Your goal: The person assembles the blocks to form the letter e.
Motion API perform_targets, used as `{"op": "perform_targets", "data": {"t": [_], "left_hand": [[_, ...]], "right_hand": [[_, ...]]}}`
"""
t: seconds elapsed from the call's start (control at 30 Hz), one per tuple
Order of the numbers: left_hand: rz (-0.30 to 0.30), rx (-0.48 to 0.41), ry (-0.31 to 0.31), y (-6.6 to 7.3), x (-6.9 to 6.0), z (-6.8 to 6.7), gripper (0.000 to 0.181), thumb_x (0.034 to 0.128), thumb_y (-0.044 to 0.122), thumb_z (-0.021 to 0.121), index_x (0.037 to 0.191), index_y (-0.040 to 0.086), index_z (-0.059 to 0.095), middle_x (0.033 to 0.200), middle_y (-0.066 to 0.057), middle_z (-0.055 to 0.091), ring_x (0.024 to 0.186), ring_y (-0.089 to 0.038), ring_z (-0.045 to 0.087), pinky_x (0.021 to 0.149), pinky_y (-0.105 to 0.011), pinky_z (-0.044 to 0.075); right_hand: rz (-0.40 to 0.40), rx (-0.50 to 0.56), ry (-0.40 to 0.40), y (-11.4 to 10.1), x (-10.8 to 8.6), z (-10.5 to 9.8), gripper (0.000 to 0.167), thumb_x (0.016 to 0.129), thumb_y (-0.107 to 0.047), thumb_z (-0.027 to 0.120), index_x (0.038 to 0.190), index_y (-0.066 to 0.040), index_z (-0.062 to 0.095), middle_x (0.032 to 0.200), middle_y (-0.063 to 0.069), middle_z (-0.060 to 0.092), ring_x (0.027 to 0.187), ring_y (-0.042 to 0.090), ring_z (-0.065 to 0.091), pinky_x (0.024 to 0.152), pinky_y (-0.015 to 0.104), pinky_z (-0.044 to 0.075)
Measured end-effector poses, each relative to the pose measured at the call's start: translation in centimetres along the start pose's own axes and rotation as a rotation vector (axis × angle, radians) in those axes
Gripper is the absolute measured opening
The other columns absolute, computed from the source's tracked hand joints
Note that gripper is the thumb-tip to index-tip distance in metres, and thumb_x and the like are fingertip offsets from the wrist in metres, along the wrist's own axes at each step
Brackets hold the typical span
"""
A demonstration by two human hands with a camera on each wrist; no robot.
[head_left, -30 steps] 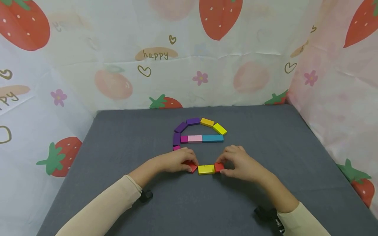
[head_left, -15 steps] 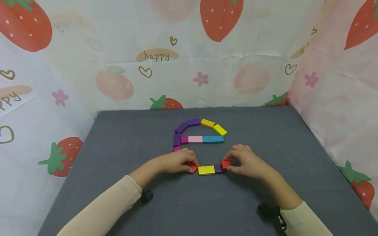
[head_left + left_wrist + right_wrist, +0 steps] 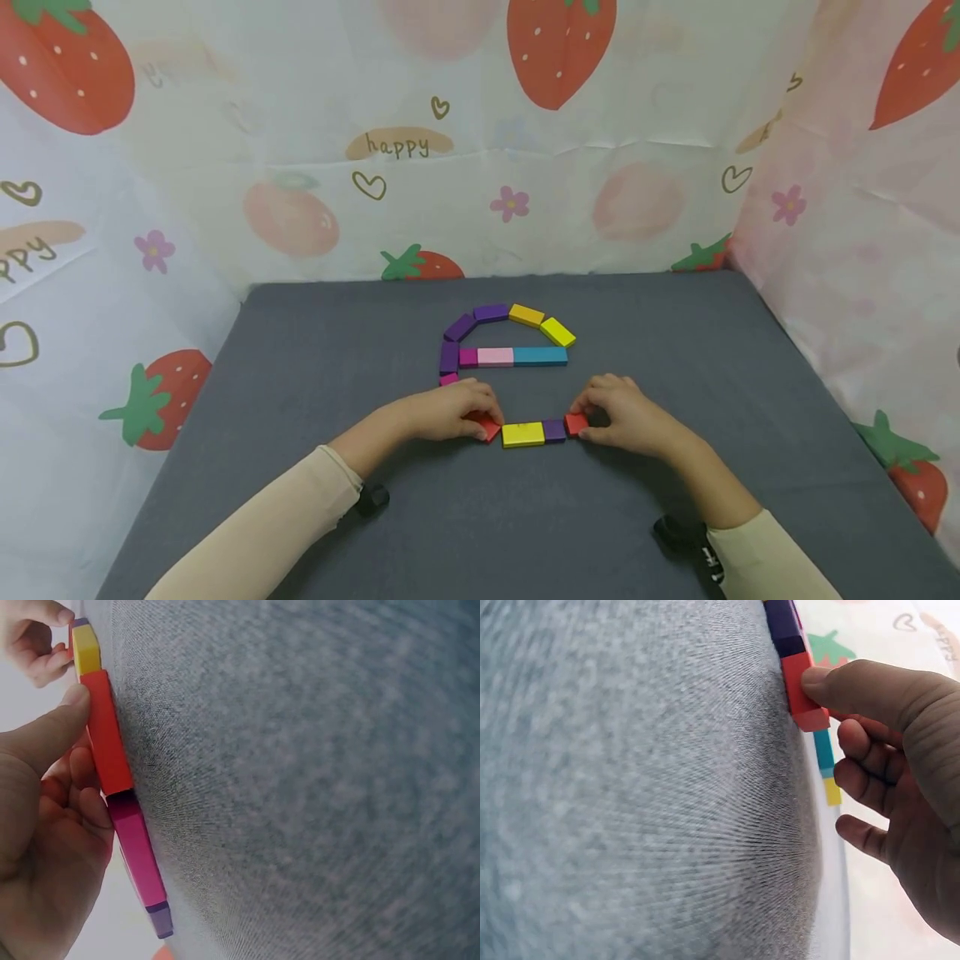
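Note:
My left hand [image 3: 453,410] pinches a red block [image 3: 110,742] between thumb and fingers at the left end of a short row. Beside it in that row lie a yellow block [image 3: 522,435] and a small purple block [image 3: 553,430]. At the row's right end, my right hand [image 3: 626,414] pinches a small red block [image 3: 796,682] with thumb and forefinger. That block sits against the purple one in the right wrist view. A magenta block [image 3: 139,851] stands near the left hand's red block, partly hidden by the hand in the head view.
Behind the hands, purple blocks [image 3: 448,357], an orange block [image 3: 527,315] and a yellow block [image 3: 558,332] form an arc. Across it run a pink block [image 3: 496,357] and a blue block [image 3: 540,357]. Dark cloth [image 3: 337,342] covers the table; a patterned curtain [image 3: 300,125] surrounds it.
My right hand has carried its small red block rightward from beside the yellow block, uncovering the purple block, then lowered it at the purple block's right end. The left hand stays in place.

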State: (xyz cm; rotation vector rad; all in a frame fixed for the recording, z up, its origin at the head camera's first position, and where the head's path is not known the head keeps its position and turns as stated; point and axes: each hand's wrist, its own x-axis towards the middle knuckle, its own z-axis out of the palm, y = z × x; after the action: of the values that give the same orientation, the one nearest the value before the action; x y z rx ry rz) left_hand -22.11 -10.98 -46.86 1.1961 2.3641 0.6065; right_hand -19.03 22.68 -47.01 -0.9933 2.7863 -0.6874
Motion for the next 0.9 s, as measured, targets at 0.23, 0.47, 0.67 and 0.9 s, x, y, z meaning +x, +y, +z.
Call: {"op": "perform_targets", "data": {"t": [0.23,0.47,0.67,0.9], "left_hand": [[0.001,0.004,-0.004,0.03,-0.05,-0.16,0.025,0.1,0.025,0.068,0.124,0.023,0.071,0.12,0.008,0.061,0.111,-0.01,0.05,0.1,-0.028,0.046],[-0.018,-0.001,-0.01,-0.03,-0.05,-0.29,0.025,0.0999,0.026,0.068,0.125,0.024,0.071,0.121,0.009,0.061,0.112,-0.009,0.049,0.1,-0.028,0.046],[-0.029,-0.004,-0.014,0.15,-0.07,-0.43,0.025,0.1001,0.028,0.068,0.125,0.026,0.071,0.122,0.01,0.061,0.113,-0.009,0.049,0.101,-0.029,0.046],[-0.025,0.002,-0.018,0.45,-0.01,-0.36,0.025,0.1007,0.026,0.067,0.125,0.025,0.071,0.121,0.009,0.06,0.113,-0.009,0.049,0.101,-0.028,0.046]], "right_hand": [[0.001,-0.011,-0.008,0.05,0.18,0.17,0.023,0.087,-0.027,0.083,0.108,-0.025,0.073,0.099,-0.012,0.059,0.097,0.01,0.05,0.09,0.042,0.036],[-0.003,-0.002,-0.01,0.0,0.28,0.32,0.022,0.087,-0.027,0.083,0.108,-0.026,0.073,0.099,-0.013,0.06,0.098,0.009,0.052,0.092,0.043,0.037],[0.0,0.001,-0.011,-0.12,0.29,0.31,0.023,0.087,-0.028,0.083,0.108,-0.025,0.074,0.099,-0.012,0.06,0.098,0.01,0.052,0.094,0.045,0.037],[-0.006,0.004,-0.012,-0.01,0.15,0.45,0.024,0.087,-0.03,0.083,0.108,-0.025,0.074,0.098,-0.013,0.06,0.098,0.009,0.052,0.094,0.045,0.038]]}}
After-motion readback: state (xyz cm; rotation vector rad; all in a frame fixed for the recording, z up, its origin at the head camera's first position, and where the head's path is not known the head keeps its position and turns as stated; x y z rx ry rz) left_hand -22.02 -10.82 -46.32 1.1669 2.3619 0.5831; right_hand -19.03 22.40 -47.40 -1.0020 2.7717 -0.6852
